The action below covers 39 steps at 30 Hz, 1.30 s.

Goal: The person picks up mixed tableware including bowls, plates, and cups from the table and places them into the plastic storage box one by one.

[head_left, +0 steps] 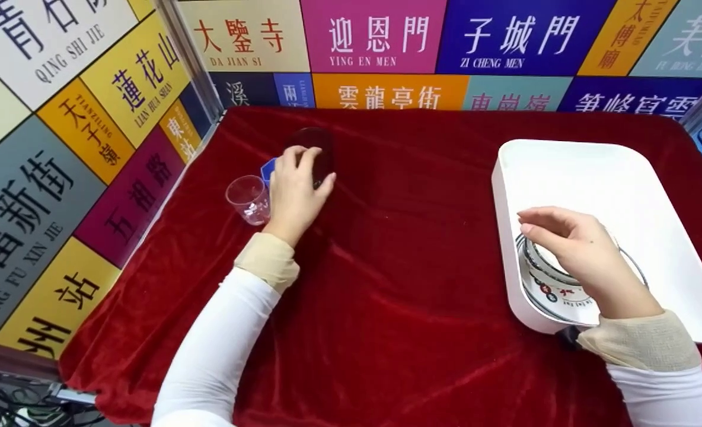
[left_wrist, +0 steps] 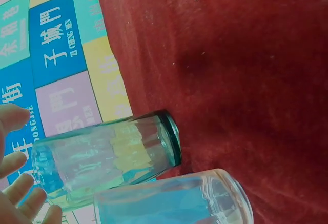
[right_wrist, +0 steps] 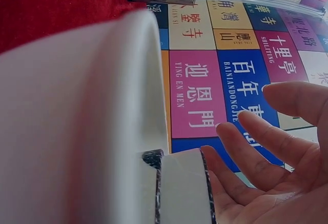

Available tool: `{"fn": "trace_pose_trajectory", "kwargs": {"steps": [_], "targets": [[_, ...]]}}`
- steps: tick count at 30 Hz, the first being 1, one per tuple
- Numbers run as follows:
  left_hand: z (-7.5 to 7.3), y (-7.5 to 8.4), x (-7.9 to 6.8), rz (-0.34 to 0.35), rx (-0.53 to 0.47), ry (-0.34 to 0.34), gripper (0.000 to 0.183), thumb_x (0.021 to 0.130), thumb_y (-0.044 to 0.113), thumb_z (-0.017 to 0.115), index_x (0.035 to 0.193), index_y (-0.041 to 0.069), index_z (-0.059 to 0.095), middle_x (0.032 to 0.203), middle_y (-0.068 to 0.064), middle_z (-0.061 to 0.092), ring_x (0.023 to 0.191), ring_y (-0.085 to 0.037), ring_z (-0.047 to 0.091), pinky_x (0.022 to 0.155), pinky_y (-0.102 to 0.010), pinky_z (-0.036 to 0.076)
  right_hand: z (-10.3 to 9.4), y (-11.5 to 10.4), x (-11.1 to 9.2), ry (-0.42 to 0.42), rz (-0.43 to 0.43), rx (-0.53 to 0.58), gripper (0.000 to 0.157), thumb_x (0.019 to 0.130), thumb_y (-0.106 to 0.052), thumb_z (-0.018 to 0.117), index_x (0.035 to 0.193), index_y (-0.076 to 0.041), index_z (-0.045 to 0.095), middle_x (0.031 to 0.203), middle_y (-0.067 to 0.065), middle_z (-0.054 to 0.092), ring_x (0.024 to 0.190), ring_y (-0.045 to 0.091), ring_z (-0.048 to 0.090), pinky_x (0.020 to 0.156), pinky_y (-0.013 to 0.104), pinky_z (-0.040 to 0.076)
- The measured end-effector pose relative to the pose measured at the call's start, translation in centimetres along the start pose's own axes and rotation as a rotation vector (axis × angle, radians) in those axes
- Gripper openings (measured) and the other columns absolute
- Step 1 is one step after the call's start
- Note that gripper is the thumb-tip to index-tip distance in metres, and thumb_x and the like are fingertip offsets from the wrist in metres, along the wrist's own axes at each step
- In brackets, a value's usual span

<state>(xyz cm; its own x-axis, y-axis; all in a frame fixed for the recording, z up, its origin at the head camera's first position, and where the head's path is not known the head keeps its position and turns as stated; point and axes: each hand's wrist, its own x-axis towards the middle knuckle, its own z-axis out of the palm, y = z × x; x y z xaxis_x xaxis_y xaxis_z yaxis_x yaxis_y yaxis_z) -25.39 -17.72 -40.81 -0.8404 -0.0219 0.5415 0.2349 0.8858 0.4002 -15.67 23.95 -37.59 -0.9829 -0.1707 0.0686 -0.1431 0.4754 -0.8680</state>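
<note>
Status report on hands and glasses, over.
Left hand at tinted glass, not gripping. Right hand over dishes in white tray. Possible obstacle: clear glass, close beside left hand.

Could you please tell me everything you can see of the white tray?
The white tray is a rounded rectangle, apparently smooth plastic, with raised walls and an open top. It lies flat on the red cloth, at the person's right. Dark-rimmed white dishes rest inside its near-left corner, beneath the right hand.
</note>
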Motion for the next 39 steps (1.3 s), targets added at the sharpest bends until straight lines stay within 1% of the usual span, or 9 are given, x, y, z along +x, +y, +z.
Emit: {"fn": "trace_pose_trajectory", "kwargs": {"steps": [3,7,10,13,17,26,30,34,39], "targets": [[-0.1,-0.3,0.5,-0.049,-0.004,0.007,0.048,0.091,0.036,0.072,0.133,0.014,0.061,0.134,-0.012,0.052,0.122,-0.034,0.050,0.102,-0.049,0.044,0.2,0.0,0.0,-0.003,-0.009,0.000,0.037,0.101,-0.018,0.062,0.130,0.006,0.061,0.112,-0.020,0.070,0.103,-0.011,0.062,0.088,0.006,0.047],[-0.2,-0.8,1.2,-0.122,0.000,-0.030,0.056,0.091,0.039,0.073,0.138,0.015,0.056,0.140,-0.012,0.048,0.124,-0.036,0.049,0.103,-0.049,0.045,0.2,0.0,-0.1,-0.003,-0.014,0.004,0.038,0.101,-0.019,0.062,0.130,0.006,0.061,0.112,-0.020,0.070,0.103,-0.008,0.062,0.088,0.006,0.047],[-0.1,-1.1,1.6,-0.160,-0.005,-0.066,0.065,0.091,0.040,0.073,0.145,0.013,0.050,0.144,-0.013,0.044,0.128,-0.037,0.048,0.105,-0.050,0.045,0.2,0.0,-0.2,0.003,-0.016,0.004,0.038,0.101,-0.019,0.062,0.129,0.006,0.061,0.111,-0.020,0.070,0.103,-0.008,0.063,0.088,0.006,0.047],[0.0,-1.3,1.9,-0.188,-0.019,-0.086,0.075,0.091,0.040,0.073,0.152,0.010,0.042,0.147,-0.016,0.041,0.131,-0.037,0.046,0.109,-0.049,0.043,0.2,0.0,-0.2,0.006,-0.021,0.005,0.038,0.101,-0.019,0.063,0.129,0.007,0.061,0.110,-0.020,0.070,0.103,-0.009,0.062,0.088,0.005,0.047],[0.2,-1.5,2.2,-0.220,-0.045,-0.108,0.083,0.091,0.041,0.073,0.156,0.007,0.035,0.149,-0.019,0.039,0.135,-0.038,0.044,0.114,-0.047,0.040,0.2,0.1,-0.2,0.008,-0.026,0.002,0.039,0.101,-0.019,0.063,0.129,0.008,0.061,0.110,-0.020,0.070,0.102,-0.011,0.062,0.088,0.005,0.047],[0.6,-1.5,2.7,-0.288,-0.107,-0.124,0.088,0.090,0.040,0.074,0.157,0.005,0.030,0.151,-0.020,0.035,0.141,-0.037,0.038,0.120,-0.044,0.034,0.4,0.3,-0.2,0.018,-0.039,-0.008,0.037,0.099,-0.013,0.064,0.128,0.010,0.061,0.107,-0.024,0.069,0.102,-0.013,0.061,0.087,0.005,0.047],[0.7,-1.6,3.0,-0.333,-0.142,-0.146,0.093,0.089,0.042,0.075,0.159,0.005,0.026,0.152,-0.020,0.034,0.143,-0.035,0.036,0.121,-0.042,0.033,0.5,0.2,-0.2,0.016,-0.039,-0.014,0.036,0.099,-0.011,0.063,0.128,0.010,0.061,0.107,-0.023,0.069,0.100,-0.013,0.060,0.086,0.005,0.047],[0.9,-1.7,3.2,-0.377,-0.164,-0.176,0.099,0.087,0.044,0.077,0.160,0.006,0.022,0.152,-0.020,0.035,0.144,-0.034,0.036,0.122,-0.041,0.032,0.5,0.1,-0.3,0.014,-0.042,-0.016,0.035,0.099,-0.011,0.063,0.128,0.009,0.062,0.106,-0.023,0.070,0.099,-0.013,0.060,0.086,0.005,0.047],[1.4,-1.8,3.3,-0.398,-0.169,-0.187,0.104,0.083,0.044,0.081,0.160,0.008,0.021,0.152,-0.020,0.039,0.144,-0.033,0.036,0.121,-0.043,0.033,0.5,0.1,-0.3,0.012,-0.045,-0.004,0.034,0.099,-0.010,0.063,0.128,0.009,0.062,0.106,-0.024,0.069,0.101,-0.012,0.061,0.087,0.005,0.047]]}}
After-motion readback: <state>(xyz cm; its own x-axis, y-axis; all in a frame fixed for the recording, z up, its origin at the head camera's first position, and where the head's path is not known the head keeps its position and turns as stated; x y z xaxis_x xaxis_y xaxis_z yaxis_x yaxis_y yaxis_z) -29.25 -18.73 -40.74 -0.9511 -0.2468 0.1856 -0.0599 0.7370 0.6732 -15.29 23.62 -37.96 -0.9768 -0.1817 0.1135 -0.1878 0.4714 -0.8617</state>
